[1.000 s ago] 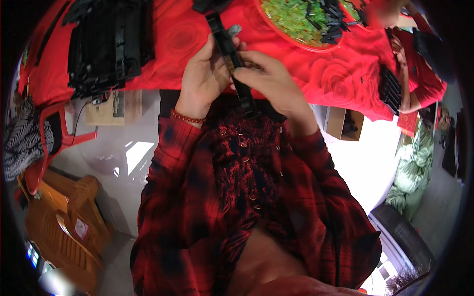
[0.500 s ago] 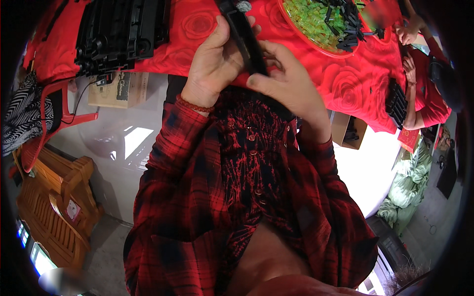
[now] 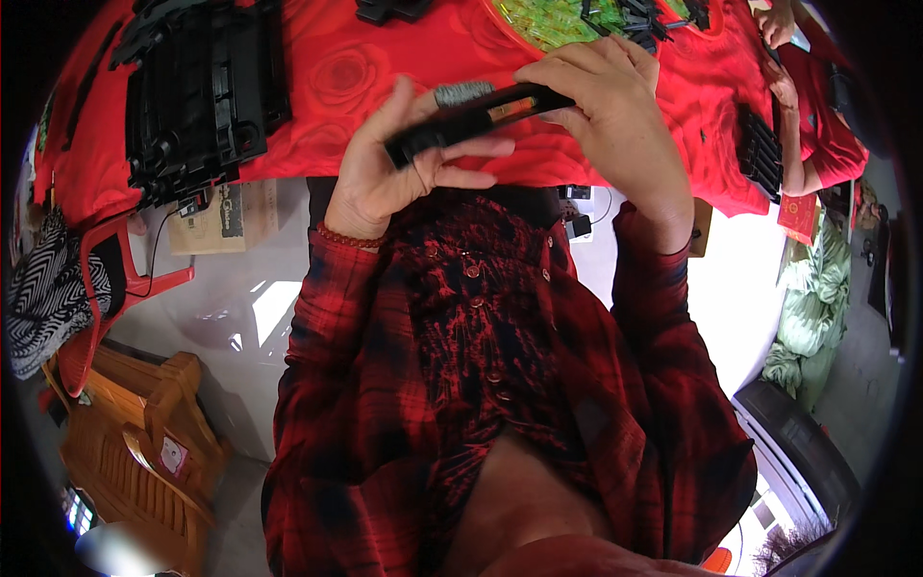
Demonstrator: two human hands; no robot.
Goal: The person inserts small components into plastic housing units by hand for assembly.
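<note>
A long black plastic bar (image 3: 476, 117) with a small orange patch lies crosswise between both hands, just over the near edge of the red cloth-covered table (image 3: 385, 67). My left hand (image 3: 399, 163) grips its left end, fingers wrapped under and thumb up. My right hand (image 3: 611, 101) closes over its right end from above. Red plaid sleeves cover both forearms.
A stack of black plastic parts (image 3: 197, 91) sits on the table at left. A tray of green pieces (image 3: 558, 14) stands at the back. Another person's arm (image 3: 798, 115) rests at the right by a black part (image 3: 760, 149). Wooden furniture (image 3: 130, 442) stands lower left.
The black bar has turned from pointing away from me to lying crosswise. My hands have spread apart to its two ends, and the view has tilted lower.
</note>
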